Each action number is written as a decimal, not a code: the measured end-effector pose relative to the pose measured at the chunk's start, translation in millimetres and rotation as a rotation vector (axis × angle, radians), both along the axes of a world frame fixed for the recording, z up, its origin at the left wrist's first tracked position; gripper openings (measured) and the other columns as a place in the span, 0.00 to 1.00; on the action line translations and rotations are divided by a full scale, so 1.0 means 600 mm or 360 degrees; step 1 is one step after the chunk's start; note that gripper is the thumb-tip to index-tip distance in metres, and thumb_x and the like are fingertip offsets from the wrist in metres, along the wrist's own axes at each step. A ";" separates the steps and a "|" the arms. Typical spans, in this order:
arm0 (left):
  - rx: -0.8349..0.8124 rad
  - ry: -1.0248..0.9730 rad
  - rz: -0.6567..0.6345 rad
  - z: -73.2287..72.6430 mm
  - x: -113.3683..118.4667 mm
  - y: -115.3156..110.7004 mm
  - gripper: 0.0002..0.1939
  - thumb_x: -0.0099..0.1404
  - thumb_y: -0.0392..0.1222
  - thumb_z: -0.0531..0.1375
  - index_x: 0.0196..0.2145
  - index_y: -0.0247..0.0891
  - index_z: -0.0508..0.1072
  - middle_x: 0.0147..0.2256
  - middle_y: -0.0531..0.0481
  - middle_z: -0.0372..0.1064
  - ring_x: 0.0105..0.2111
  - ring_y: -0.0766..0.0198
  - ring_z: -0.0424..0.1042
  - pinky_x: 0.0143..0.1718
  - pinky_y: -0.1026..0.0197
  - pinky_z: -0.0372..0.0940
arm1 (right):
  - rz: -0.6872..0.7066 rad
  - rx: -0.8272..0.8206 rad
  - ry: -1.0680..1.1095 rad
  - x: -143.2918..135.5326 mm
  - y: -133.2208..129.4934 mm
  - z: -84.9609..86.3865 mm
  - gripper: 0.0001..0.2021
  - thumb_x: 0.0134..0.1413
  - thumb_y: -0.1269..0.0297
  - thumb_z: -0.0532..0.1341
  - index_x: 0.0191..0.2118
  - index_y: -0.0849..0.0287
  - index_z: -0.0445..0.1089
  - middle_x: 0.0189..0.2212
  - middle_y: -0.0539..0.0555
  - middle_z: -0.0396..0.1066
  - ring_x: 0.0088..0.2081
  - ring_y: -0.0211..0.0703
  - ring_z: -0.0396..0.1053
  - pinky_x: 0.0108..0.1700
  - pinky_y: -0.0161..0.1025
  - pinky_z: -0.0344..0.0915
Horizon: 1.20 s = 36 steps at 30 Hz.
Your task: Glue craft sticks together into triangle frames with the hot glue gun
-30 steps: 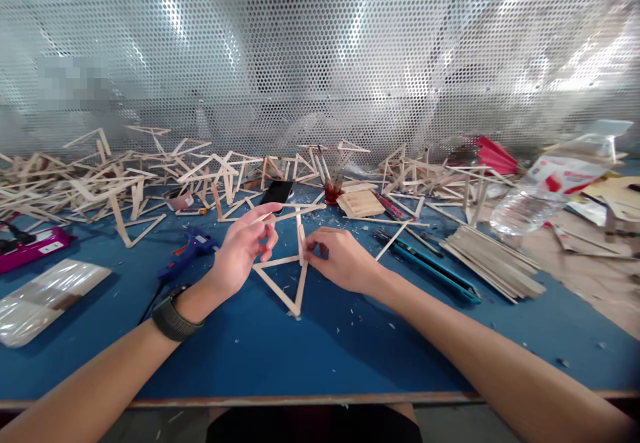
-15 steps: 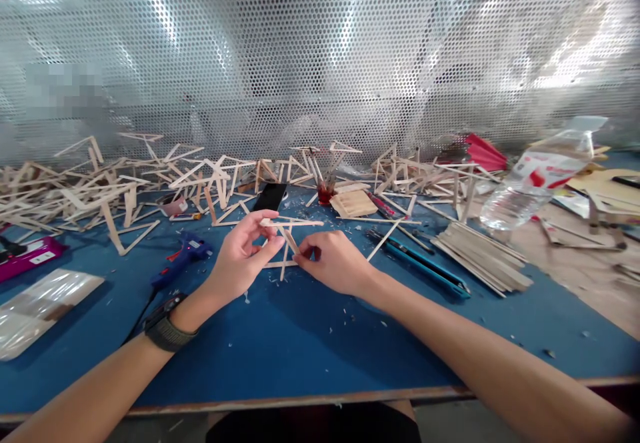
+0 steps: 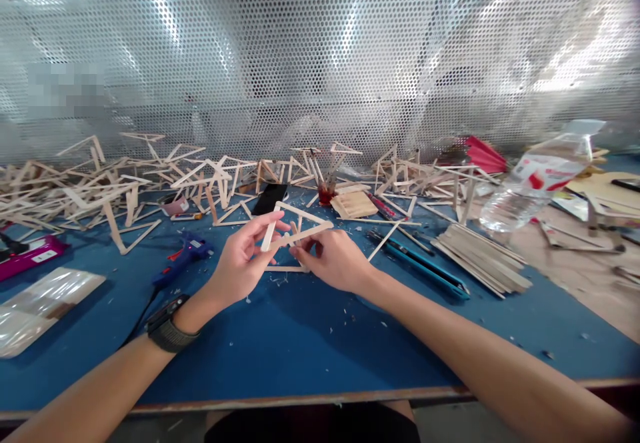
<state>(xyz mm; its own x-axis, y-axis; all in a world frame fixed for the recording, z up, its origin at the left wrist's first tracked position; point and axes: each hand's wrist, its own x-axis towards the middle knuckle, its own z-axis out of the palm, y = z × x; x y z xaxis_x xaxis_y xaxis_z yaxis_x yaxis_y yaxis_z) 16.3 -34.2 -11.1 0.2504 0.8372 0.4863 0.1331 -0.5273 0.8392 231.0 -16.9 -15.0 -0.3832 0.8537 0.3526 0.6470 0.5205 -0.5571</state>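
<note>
In the head view, with the two hands as the middle of the clock face and twelve pointing away from the person, a triangular frame of pale flat wooden sticks [image 3: 271, 231] is held tilted above the blue worktop [image 3: 300, 349]. The left hand [image 3: 241, 254], with a dark watch on a woven strap [image 3: 173, 328] at its wrist, pinches the frame's near left corner between thumb and fingers. The right hand [image 3: 334, 261] has its fingers curled at a short pale wooden stick [image 3: 299, 221], partly hidden beneath the frame; whether it grips that stick I cannot tell. Just below the hands, another pale stick [image 3: 287, 269] lies flat.

At nine o'clock are a blue glue gun [image 3: 186, 253] and, farther out, a magenta power strip [image 3: 33, 256]; at eight, a shiny clear plastic packet [image 3: 47, 309]. A tangled heap of joined wooden sticks [image 3: 75, 189] spreads toward ten, and a black phone [image 3: 270, 199] lies at eleven. At one stands a small clear container with red in its base [image 3: 326, 193]. A transparent plastic bottle with a red-and-white label [image 3: 533, 179] leans at two. Toward three are a turquoise utility knife [image 3: 430, 271] and a stack of flat wooden strips [image 3: 480, 259]. A perforated silver metal sheet [image 3: 320, 63] rises at twelve
</note>
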 end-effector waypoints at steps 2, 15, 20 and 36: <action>-0.0045 0.0012 -0.0062 -0.001 0.000 0.000 0.23 0.70 0.44 0.62 0.62 0.42 0.70 0.49 0.41 0.73 0.42 0.58 0.75 0.30 0.65 0.73 | -0.0044 -0.0059 0.0048 -0.001 0.001 0.000 0.12 0.62 0.52 0.61 0.36 0.56 0.74 0.28 0.50 0.77 0.27 0.38 0.69 0.29 0.36 0.54; 0.0001 -0.0049 -0.0087 0.007 0.015 -0.024 0.21 0.73 0.44 0.59 0.61 0.43 0.64 0.42 0.46 0.72 0.33 0.64 0.74 0.30 0.63 0.72 | -0.0064 -0.0097 0.0040 0.001 0.003 0.005 0.09 0.66 0.62 0.57 0.34 0.57 0.69 0.29 0.53 0.75 0.31 0.42 0.71 0.32 0.36 0.58; 0.0010 -0.0228 0.0036 0.004 0.008 -0.001 0.08 0.73 0.44 0.59 0.45 0.43 0.64 0.30 0.56 0.63 0.24 0.69 0.67 0.26 0.65 0.67 | -0.0005 -0.0139 -0.0088 -0.001 0.002 0.016 0.16 0.69 0.62 0.54 0.28 0.58 0.65 0.23 0.52 0.70 0.25 0.38 0.65 0.29 0.37 0.54; 0.0026 0.0373 0.0105 0.006 0.014 -0.007 0.07 0.72 0.44 0.58 0.38 0.39 0.71 0.34 0.49 0.69 0.32 0.63 0.70 0.32 0.63 0.66 | 0.0554 -0.0215 0.0058 -0.001 0.000 0.007 0.14 0.68 0.62 0.57 0.30 0.60 0.70 0.24 0.47 0.66 0.27 0.35 0.59 0.30 0.34 0.54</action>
<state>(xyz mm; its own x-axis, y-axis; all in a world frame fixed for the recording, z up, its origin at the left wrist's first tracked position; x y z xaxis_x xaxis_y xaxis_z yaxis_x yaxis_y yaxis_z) 24.4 -38.5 -7.6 0.3030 0.8478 0.4351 0.3577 -0.5244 0.7727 230.6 -17.1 -10.9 -0.6477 0.7144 0.2648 0.4226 0.6261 -0.6553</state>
